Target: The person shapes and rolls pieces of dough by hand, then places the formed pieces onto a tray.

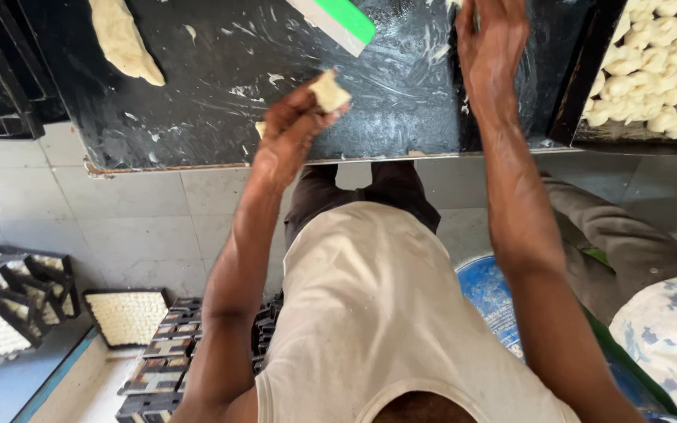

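Observation:
My left hand (291, 129) is raised just above the near edge of a dark, flour-smeared table (221, 102) and pinches a small pale piece of dough (328, 90) in its fingertips. Farther in, my right hand (491, 39) lies on the table with its fingers stretched out; the fingertips run past the top of the picture and nothing shows in the hand. A scraper with a green handle (338, 19) lies between the two hands at the far side. A long lump of dough (123, 39) rests at the table's far left.
A dark tray (581, 86) with several cut dough pieces stands at the table's right. Another person's trousered leg (620, 235) is beside me on the right. A blue round lid (487, 294) and stacked black trays (158, 360) sit on the tiled floor.

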